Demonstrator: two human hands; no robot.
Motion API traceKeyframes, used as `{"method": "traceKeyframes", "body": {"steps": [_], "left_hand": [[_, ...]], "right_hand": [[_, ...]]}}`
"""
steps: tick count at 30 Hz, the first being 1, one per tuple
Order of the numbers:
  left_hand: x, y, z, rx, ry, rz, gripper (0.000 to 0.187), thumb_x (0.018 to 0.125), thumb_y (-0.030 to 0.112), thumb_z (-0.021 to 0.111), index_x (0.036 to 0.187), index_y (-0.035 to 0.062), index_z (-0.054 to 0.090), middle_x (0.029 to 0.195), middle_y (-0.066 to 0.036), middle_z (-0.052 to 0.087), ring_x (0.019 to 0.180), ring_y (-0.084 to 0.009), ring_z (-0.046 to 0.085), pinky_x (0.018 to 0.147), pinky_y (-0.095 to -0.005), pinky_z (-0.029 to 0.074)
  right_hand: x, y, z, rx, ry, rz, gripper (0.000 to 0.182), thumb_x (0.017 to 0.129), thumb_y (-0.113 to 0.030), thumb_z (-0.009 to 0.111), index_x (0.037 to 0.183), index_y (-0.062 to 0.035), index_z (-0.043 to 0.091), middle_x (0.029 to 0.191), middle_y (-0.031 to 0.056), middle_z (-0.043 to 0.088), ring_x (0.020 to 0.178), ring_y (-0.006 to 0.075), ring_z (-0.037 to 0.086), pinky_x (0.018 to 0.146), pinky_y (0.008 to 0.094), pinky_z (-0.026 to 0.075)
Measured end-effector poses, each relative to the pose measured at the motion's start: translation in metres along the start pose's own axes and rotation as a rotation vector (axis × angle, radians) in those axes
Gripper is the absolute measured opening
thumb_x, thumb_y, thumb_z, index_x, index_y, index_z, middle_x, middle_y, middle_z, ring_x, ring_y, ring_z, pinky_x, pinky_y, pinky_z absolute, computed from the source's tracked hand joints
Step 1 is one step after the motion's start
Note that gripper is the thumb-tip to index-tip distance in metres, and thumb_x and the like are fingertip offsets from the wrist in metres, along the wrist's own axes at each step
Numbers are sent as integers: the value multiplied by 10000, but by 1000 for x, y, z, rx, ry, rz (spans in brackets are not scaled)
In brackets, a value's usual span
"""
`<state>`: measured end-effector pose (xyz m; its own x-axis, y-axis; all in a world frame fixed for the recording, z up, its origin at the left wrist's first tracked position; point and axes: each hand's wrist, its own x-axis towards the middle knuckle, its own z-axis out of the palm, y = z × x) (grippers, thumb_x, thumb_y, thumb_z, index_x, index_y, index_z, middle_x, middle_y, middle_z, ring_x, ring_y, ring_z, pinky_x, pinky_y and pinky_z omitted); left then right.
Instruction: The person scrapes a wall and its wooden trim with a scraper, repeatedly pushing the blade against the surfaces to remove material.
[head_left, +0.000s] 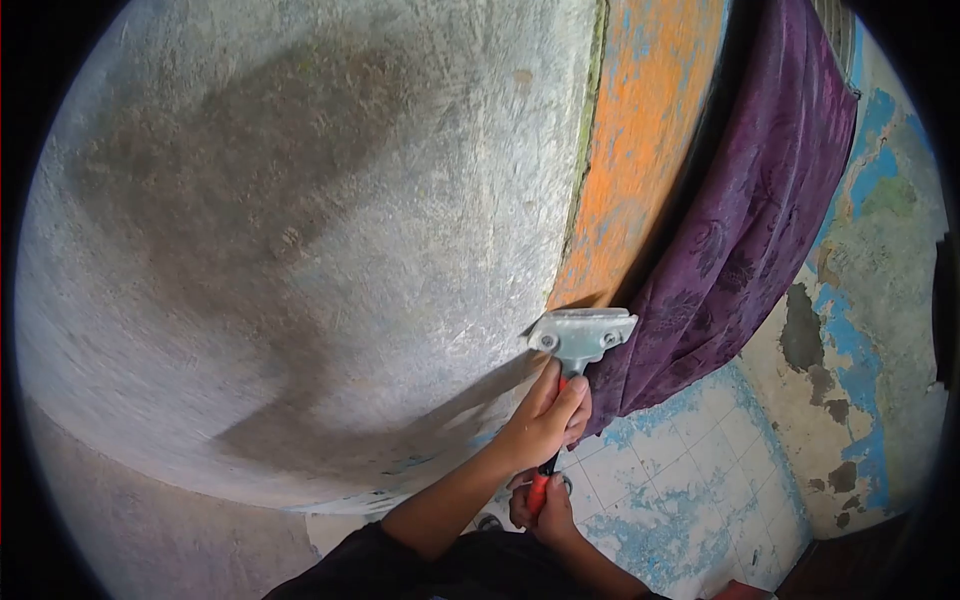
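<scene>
A long-handled scraper with a wide grey metal head and a red and black handle is held in both hands. My left hand wraps around the handle just below the head, its thumb lying along the shaft. Lower down, my right hand is closed around the red grip near the handle's end. The scraper's head overlaps the bottom of an orange painted frame whose surface shows blue patches. To its left is a grey, scraped wall.
A purple patterned curtain hangs close to the right of the scraper. The tiled floor is strewn with blue flakes. Farther right, another wall has peeling blue paint and dark patches. Shadows of the person fall across the grey wall.
</scene>
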<state>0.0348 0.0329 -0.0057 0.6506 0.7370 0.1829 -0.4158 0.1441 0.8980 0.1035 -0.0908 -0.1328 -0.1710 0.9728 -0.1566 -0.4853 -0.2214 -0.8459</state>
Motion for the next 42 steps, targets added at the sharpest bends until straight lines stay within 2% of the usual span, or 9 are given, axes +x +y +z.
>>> {"method": "traceKeyframes", "body": {"steps": [13,19,22,28,30,34,37,40,42], "left_hand": [[-1,0,-2,-16,-35,-12,299,1052,336,335,1231,100,297,713,-11,381,538,-77,367,507,-229,355],[-2,-11,0,4,35,31,256,1051,329,347,1158,99,315,704,-6,382,529,-68,368,488,-221,351],[2,-10,2,-74,80,20,224,1039,258,405,1180,87,372,698,20,377,534,-48,353,473,-207,339],[-3,-12,1,-64,102,31,217,1034,244,426,1172,85,371,698,26,376,544,-43,342,479,-203,326],[-2,-11,4,-3,98,37,207,1044,296,383,1072,96,337,692,2,380,525,-59,357,472,-211,336],[2,-2,6,12,73,14,221,1048,317,361,1032,99,330,686,-7,380,521,-64,365,473,-214,339],[-3,-11,0,-74,90,37,272,1034,246,430,1239,78,371,715,26,387,572,-43,354,498,-199,326],[-8,-8,3,-33,124,45,257,1033,246,433,1217,75,374,707,26,383,573,-44,352,501,-198,330],[-2,1,7,37,112,54,220,1043,294,391,1104,85,358,692,9,385,544,-54,359,480,-206,328]], "right_hand": [[-2,-4,4,-37,11,-28,734,959,-669,187,1034,-14,511,502,45,375,407,143,336,425,298,318],[1,5,-4,-58,9,-18,742,956,-675,170,1040,-24,515,503,43,376,407,143,335,426,298,322],[3,6,-2,-24,1,-11,744,954,-679,163,1045,-29,515,506,40,377,408,143,335,428,298,326],[2,9,-3,-43,2,-15,739,955,-677,159,1048,-38,518,509,38,379,409,148,339,433,293,328],[6,14,-6,-34,17,1,734,955,-677,161,1042,-44,522,509,37,381,411,150,343,433,290,327],[7,7,-3,-48,6,-14,751,942,-697,163,993,-45,532,513,38,391,418,153,359,436,293,331],[12,20,-12,-73,-2,-7,771,928,-718,162,920,-39,527,513,41,395,421,157,375,436,298,336],[15,25,-11,-89,-14,-12,792,920,-732,160,837,-26,509,508,44,394,421,159,386,434,299,336],[15,25,-15,-79,-66,-8,798,919,-733,159,794,-18,490,501,46,392,419,160,388,433,299,335]]}}
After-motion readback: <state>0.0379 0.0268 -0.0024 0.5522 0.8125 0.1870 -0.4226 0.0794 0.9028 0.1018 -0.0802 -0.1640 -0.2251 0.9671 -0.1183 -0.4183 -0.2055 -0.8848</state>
